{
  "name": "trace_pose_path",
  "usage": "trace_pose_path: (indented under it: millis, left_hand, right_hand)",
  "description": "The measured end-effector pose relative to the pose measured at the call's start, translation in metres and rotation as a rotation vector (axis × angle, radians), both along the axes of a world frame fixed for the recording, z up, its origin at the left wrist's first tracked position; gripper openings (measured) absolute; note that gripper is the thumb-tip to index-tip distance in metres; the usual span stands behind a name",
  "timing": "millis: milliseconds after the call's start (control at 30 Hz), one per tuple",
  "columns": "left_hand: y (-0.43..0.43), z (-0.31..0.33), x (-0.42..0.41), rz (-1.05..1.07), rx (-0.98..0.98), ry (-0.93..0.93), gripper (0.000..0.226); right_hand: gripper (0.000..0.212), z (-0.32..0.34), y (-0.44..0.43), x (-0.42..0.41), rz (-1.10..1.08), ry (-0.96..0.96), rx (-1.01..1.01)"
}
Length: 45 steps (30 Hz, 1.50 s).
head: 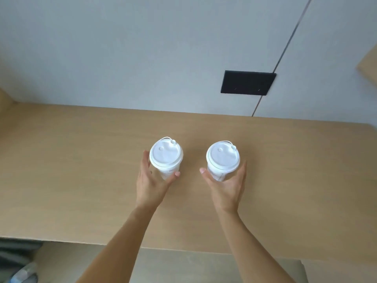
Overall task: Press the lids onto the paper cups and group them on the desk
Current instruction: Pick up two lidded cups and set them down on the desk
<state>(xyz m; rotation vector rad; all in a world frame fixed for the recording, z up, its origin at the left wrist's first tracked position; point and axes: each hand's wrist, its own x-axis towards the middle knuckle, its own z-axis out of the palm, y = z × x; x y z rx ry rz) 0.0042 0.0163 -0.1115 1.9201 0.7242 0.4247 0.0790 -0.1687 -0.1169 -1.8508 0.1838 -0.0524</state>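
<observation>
Head: 2 hands (152, 180) (226, 183) cup 2 lidded cups (166, 158) (222, 161).

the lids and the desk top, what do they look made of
The lids look like white moulded plastic, matte to slightly glossy: raised rims, a small plug on a thin tether. The desk top looks like light wood or wood-look laminate with a smooth matte finish and faint straight grain; which one cannot be told.

Head camera, looking steeply down and forward

It sat above the near edge of the desk (61, 160), close over the outstretched forearms, facing the grey wall (122, 48) behind; being the sole view, it shared nothing with another.
</observation>
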Motion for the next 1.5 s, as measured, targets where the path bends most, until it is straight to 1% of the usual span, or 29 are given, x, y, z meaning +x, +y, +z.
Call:
trace_pose_path:
  millis: [67,133,200,267,367,500,600,700,767,867,933,1033,1167,1267,1367,1500]
  left_hand:
    - [0.003,-0.007,0.013,-0.018,-0.049,-0.034,0.09]
    - [-0.001,-0.01,0.022,-0.017,-0.087,-0.074,0.084]
    - [-0.015,-0.008,0.032,-0.045,-0.104,-0.116,0.084]
    - [-0.036,-0.004,0.044,-0.097,-0.113,-0.153,0.086]
    - [-0.09,0.009,0.072,-0.235,-0.139,-0.182,0.086]
    - [-0.188,0.026,0.111,-0.446,-0.154,-0.199,0.087]
    - [-0.277,0.039,0.128,-0.613,-0.184,-0.192,0.086]
    - [-0.375,0.05,0.134,-0.77,-0.21,-0.205,0.082]
    - [-0.443,0.054,0.132,-0.863,-0.248,-0.21,0.075]
    - [-0.556,0.052,0.119,-1.035,-0.266,-0.156,0.056]
    - [-0.615,0.047,0.111,-1.113,-0.304,-0.119,0.055]
    - [-0.684,0.022,0.101,-1.209,-0.317,-0.072,0.068]
    - [-0.738,-0.037,0.1,-1.351,-0.219,0.015,0.068]
    - [-0.762,-0.087,0.107,-1.397,-0.162,0.056,0.077]
    - [-0.781,-0.138,0.114,-1.447,-0.121,0.069,0.078]
    - [-0.798,-0.191,0.12,-1.478,-0.148,0.133,0.082]
  right_hand:
    - [0.101,-0.009,0.004,0.006,-0.061,-0.056,0.039]
    - [0.085,-0.011,0.006,0.009,-0.079,-0.07,0.055]
    - [0.079,-0.012,-0.001,0.013,-0.108,-0.074,0.072]
    - [0.077,-0.009,-0.015,0.017,-0.149,-0.09,0.097]
    - [0.076,0.004,-0.063,0.026,-0.235,-0.094,0.101]
    - [0.071,0.023,-0.157,0.033,-0.402,-0.129,0.113]
    - [0.07,0.039,-0.242,0.027,-0.551,-0.16,0.096]
    - [0.064,0.048,-0.336,0.015,-0.726,-0.176,0.099]
    - [0.066,0.051,-0.399,0.002,-0.839,-0.173,0.082]
    - [0.073,0.042,-0.502,-0.032,-1.028,-0.141,0.015]
    - [0.072,0.033,-0.556,-0.055,-1.123,-0.105,-0.021]
    - [0.073,0.006,-0.619,-0.084,-1.221,-0.066,-0.032]
    - [0.07,-0.048,-0.663,-0.101,-1.262,0.06,-0.023]
    - [0.069,-0.098,-0.68,-0.107,-1.28,0.152,-0.007]
    - [0.069,-0.147,-0.686,-0.109,-1.314,0.188,-0.02]
    - [0.074,-0.191,-0.692,-0.104,-1.361,0.223,-0.054]
